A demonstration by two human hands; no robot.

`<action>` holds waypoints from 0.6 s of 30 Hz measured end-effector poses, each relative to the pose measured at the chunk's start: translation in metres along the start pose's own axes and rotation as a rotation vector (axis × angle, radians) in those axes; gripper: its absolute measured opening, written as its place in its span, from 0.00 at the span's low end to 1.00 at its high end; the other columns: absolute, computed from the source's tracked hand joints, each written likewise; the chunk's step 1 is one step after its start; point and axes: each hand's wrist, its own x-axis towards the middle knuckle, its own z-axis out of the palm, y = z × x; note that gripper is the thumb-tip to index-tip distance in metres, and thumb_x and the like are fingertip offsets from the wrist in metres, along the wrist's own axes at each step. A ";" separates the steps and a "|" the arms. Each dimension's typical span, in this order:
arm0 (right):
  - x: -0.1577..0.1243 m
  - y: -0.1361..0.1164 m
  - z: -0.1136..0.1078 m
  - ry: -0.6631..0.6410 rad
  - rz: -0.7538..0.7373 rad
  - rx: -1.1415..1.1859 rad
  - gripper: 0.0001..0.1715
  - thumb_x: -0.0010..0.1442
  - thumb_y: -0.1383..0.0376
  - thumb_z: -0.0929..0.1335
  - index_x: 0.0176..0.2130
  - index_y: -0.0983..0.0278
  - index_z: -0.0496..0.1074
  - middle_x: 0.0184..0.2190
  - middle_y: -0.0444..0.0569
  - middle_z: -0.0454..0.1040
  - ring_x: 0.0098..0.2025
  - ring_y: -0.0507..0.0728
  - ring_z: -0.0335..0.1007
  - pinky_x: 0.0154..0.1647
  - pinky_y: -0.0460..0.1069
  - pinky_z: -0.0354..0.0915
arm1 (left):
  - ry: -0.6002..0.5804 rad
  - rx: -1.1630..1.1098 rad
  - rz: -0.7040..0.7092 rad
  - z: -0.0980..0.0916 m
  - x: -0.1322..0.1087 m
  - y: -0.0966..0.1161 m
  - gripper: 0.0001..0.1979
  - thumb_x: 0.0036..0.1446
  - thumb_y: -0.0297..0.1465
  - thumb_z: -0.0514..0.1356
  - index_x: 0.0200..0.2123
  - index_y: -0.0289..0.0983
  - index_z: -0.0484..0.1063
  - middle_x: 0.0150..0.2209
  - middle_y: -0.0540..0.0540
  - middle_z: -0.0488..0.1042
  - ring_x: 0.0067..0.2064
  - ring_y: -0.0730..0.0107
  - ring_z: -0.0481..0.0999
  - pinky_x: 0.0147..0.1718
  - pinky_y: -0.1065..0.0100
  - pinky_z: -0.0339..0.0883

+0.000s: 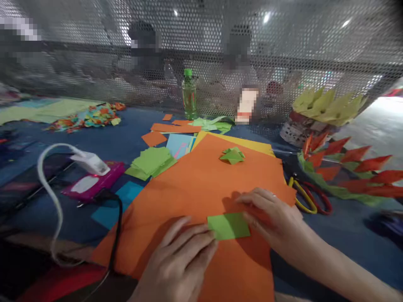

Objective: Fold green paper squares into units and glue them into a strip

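A small green paper rectangle [228, 225] lies on a large orange sheet [201, 184]. My left hand [179, 262] pinches the paper's left edge with its fingers together. My right hand [270, 216] grips the paper's right edge, fingers curled over it. Farther up the orange sheet sits a small pile of folded green pieces [232, 155].
A stack of green squares [151, 161] lies left of the sheet; yellow-and-red scissors [307, 197] lie to the right. A green bottle [189, 93] stands by the mesh screen. Orange and green folded paper points [346, 161], a pink device [91, 182] and cables [50, 188] flank the work area.
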 end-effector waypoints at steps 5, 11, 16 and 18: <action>0.004 -0.008 0.014 -0.085 -0.104 -0.109 0.20 0.66 0.62 0.70 0.56 0.52 0.65 0.53 0.48 0.72 0.53 0.62 0.67 0.51 0.61 0.65 | 0.053 -0.046 -0.085 -0.016 0.003 0.006 0.22 0.61 0.16 0.49 0.53 0.35 0.74 0.51 0.44 0.77 0.55 0.68 0.72 0.61 0.63 0.61; 0.002 -0.008 0.021 -0.012 -0.135 -0.100 0.16 0.64 0.70 0.70 0.50 0.57 0.69 0.49 0.49 0.73 0.50 0.62 0.67 0.48 0.58 0.65 | 0.079 -0.042 -0.140 -0.023 0.006 0.002 0.21 0.61 0.12 0.52 0.54 0.29 0.73 0.52 0.39 0.74 0.56 0.66 0.71 0.59 0.63 0.63; 0.001 -0.012 0.015 0.117 -0.287 -0.037 0.12 0.66 0.76 0.66 0.43 0.60 0.73 0.41 0.47 0.74 0.44 0.57 0.66 0.46 0.53 0.61 | 0.128 -0.004 -0.202 -0.027 0.011 0.008 0.19 0.64 0.16 0.55 0.56 0.31 0.72 0.53 0.41 0.74 0.56 0.69 0.71 0.58 0.69 0.65; 0.001 -0.014 0.012 0.154 -0.354 -0.022 0.14 0.65 0.78 0.65 0.42 0.62 0.74 0.39 0.47 0.75 0.43 0.56 0.66 0.45 0.52 0.60 | 0.118 0.021 -0.230 -0.029 0.013 0.012 0.18 0.65 0.19 0.57 0.57 0.32 0.71 0.55 0.42 0.73 0.57 0.68 0.72 0.58 0.69 0.65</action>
